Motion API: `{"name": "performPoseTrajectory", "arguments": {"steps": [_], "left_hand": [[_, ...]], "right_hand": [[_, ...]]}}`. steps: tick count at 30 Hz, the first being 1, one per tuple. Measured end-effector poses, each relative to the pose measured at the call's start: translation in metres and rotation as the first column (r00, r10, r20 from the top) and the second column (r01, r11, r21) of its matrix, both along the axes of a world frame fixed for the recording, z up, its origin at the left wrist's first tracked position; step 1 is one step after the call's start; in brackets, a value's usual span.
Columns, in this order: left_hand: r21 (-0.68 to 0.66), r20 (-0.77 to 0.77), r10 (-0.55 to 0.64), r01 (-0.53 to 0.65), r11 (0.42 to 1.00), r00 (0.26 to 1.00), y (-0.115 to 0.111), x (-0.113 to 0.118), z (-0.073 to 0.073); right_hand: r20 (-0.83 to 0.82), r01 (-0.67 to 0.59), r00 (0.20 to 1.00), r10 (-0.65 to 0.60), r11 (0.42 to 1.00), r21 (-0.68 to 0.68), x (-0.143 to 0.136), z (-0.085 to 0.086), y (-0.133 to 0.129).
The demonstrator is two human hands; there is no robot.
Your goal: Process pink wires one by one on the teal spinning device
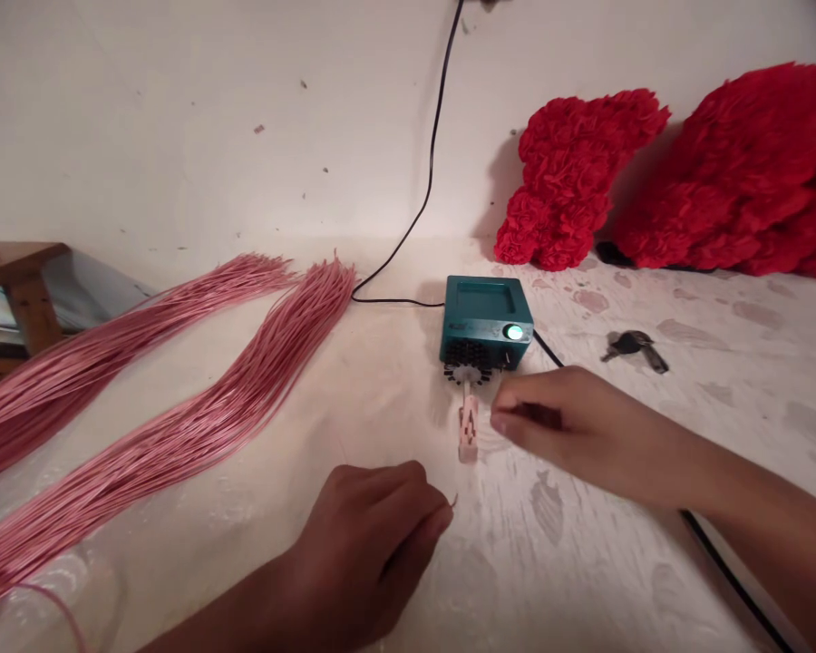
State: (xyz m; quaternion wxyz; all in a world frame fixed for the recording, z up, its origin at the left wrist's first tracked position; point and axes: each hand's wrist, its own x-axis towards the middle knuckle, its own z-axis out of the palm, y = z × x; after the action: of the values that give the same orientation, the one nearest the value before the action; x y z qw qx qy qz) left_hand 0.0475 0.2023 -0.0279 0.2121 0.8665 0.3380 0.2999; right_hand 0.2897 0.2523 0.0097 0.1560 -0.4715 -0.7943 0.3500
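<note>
A small teal machine (486, 313) stands on the table, with a lit round button (514, 333) on its front. In front of it is a black bristly wheel (468, 367). A pale pink slotted piece (469, 431) extends from the wheel toward me. My left hand (381, 535) is closed in a pinch nearer to me, and the tip of a thin strand (455, 500) sticks out between thumb and finger. Just right of the pink piece, my right hand (558, 408) is closed too, thumb against fingers; whatever it may hold is hidden.
Two long bundles of pink cords (245, 408) lie along the left. Red ruffled flower shapes (571, 181) lean on the wall at the back right. Keys (636, 347) lie on the patterned cover (741, 408). A black cable (435, 154) runs up the wall; wooden furniture (34, 299) stands far left.
</note>
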Motion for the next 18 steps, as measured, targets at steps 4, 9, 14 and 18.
{"name": "performPoseTrajectory", "arguments": {"steps": [4, 9, 14, 18], "left_hand": [[0.294, -0.103, -0.014, 0.044, 0.955, 0.995, -0.002, 0.002, -0.002], [0.421, -0.267, -0.035, 0.150, 0.895, 0.963, 0.007, 0.003, 0.009], [0.467, -0.356, -0.049, 0.224, 0.856, 0.933, 0.021, 0.004, 0.010], [0.459, -0.349, -0.069, 0.235, 0.857, 0.935, 0.026, 0.007, 0.002]], "right_hand": [[-0.038, 0.091, 0.992, -0.117, 0.904, -0.417, 0.013, -0.012, 0.012], [-0.234, -0.002, 0.962, -0.142, 0.851, -0.525, 0.004, -0.028, 0.016], [-0.316, -0.012, 0.933, -0.172, 0.863, -0.506, -0.005, -0.038, 0.021], [-0.335, -0.028, 0.924, -0.184, 0.843, -0.538, -0.007, -0.038, 0.024]]}}
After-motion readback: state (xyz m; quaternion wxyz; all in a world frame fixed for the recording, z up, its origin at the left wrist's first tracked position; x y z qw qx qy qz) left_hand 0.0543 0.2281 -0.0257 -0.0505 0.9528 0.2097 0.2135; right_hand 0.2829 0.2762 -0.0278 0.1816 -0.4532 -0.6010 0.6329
